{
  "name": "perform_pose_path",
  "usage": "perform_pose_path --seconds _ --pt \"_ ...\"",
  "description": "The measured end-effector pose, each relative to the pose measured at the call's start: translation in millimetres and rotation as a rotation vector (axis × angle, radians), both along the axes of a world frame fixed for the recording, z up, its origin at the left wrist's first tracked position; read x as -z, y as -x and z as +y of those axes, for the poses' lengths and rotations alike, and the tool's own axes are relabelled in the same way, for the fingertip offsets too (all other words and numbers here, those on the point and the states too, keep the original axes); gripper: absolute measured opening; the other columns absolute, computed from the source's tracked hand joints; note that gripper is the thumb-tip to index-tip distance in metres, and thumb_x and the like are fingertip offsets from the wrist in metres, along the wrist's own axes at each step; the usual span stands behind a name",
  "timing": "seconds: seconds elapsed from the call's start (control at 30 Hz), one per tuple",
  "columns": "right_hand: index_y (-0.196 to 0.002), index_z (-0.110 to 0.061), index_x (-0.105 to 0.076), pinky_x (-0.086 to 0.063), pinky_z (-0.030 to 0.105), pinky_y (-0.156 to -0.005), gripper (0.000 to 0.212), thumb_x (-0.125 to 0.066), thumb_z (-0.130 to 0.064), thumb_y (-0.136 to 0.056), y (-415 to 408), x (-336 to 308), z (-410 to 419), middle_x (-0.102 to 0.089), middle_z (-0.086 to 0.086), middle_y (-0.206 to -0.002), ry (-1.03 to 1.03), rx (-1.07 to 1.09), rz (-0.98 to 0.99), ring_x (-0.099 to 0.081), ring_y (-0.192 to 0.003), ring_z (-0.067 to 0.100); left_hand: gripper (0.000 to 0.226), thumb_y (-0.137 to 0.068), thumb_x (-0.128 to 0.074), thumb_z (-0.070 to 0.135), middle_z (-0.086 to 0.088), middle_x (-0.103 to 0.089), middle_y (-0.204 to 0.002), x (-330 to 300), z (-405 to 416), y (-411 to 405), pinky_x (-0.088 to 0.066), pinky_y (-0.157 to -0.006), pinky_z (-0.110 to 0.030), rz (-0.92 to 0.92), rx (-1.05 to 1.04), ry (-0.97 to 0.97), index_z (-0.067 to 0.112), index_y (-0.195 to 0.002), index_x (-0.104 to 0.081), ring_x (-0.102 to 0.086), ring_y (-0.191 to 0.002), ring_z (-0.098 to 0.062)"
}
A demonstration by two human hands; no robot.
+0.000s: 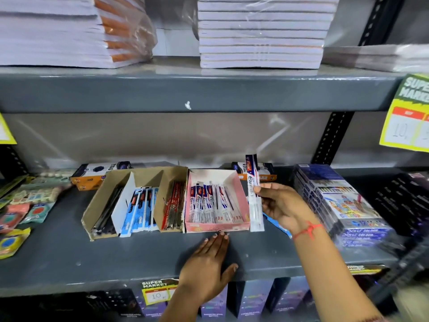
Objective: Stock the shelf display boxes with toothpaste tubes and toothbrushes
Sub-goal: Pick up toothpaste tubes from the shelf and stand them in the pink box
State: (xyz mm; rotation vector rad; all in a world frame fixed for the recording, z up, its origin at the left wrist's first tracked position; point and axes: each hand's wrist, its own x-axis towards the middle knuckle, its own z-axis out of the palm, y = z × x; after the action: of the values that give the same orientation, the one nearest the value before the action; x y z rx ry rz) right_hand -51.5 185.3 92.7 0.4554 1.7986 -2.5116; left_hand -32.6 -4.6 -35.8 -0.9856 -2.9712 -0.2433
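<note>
A pink display box (241, 195) on the grey shelf holds several white and blue toothbrush packs (210, 204). My right hand (279, 204) grips one long toothbrush pack (253, 194) upright, just to the right of the pink box. My left hand (209, 263) lies flat on the shelf with its fingertips at the pink box's front edge, holding nothing. Left of the pink box stands a brown cardboard box (92, 210) with dividers, holding black, blue and red packs (141, 206).
Boxed colour sets (343, 205) are stacked at the right of the shelf (92, 259). Small sachets (21, 212) lie at the left. Orange and black cartons (99, 173) stand behind the boxes. Notebook stacks (260, 33) fill the shelf above. Yellow price tags (408, 115) hang at the right.
</note>
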Motion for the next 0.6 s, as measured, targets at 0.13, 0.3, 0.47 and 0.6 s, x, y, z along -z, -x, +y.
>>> perform_pose_path --seconds 0.13,0.3,0.47,0.6 --pt "-0.069 -0.011 -0.066 -0.045 0.011 -0.041 0.018 -0.063 0.001 -0.081 -31.6 -12.7 -30.7 -0.068 -0.002 -0.048 -0.036 -0.056 0.064 -0.056 -0.041 0.003 0.074 -0.091 -0.01 0.06 -0.001 -0.004 -0.156 -3.2 0.8 -2.7 0.01 -0.104 -0.018 -0.007 -0.004 0.018 0.014 -0.149 -0.002 0.0 -0.141 -0.012" --pt "-0.063 -0.01 -0.064 -0.048 0.012 -0.044 0.021 -0.065 0.005 -0.078 -52.9 -16.3 -52.3 -0.068 -0.002 -0.052 -0.028 -0.076 0.123 -0.058 -0.044 0.005 0.066 -0.098 -0.022 0.052 -0.003 -0.007 -0.156 -8.0 3.9 -5.3 0.001 -0.111 -0.023 -0.027 -0.06 0.049 0.014 -0.149 -0.008 -0.002 -0.141 -0.016" --pt "-0.061 -0.008 -0.065 -0.048 0.013 -0.045 0.021 -0.066 0.007 -0.076 -59.5 -15.8 -60.2 -0.067 -0.002 -0.05 -0.048 -0.094 0.127 -0.057 -0.043 0.007 0.065 -0.099 -0.022 0.049 -0.003 -0.001 -0.157 -19.3 4.2 -12.9 0.002 -0.11 -0.023 -0.056 -0.067 0.06 0.014 -0.149 -0.001 0.001 -0.141 -0.016" --pt "-0.062 -0.008 -0.065 -0.048 0.012 -0.043 0.021 -0.065 0.007 -0.077 -58.7 -14.8 -58.9 -0.068 -0.002 -0.049 -0.029 -0.124 0.107 -0.057 -0.041 0.005 0.064 -0.099 -0.027 0.048 -0.001 -0.007 -0.156 -20.8 0.9 -16.2 -0.002 -0.109 -0.021 -0.054 -0.07 0.0 0.015 -0.15 -0.005 -0.003 -0.141 -0.016"
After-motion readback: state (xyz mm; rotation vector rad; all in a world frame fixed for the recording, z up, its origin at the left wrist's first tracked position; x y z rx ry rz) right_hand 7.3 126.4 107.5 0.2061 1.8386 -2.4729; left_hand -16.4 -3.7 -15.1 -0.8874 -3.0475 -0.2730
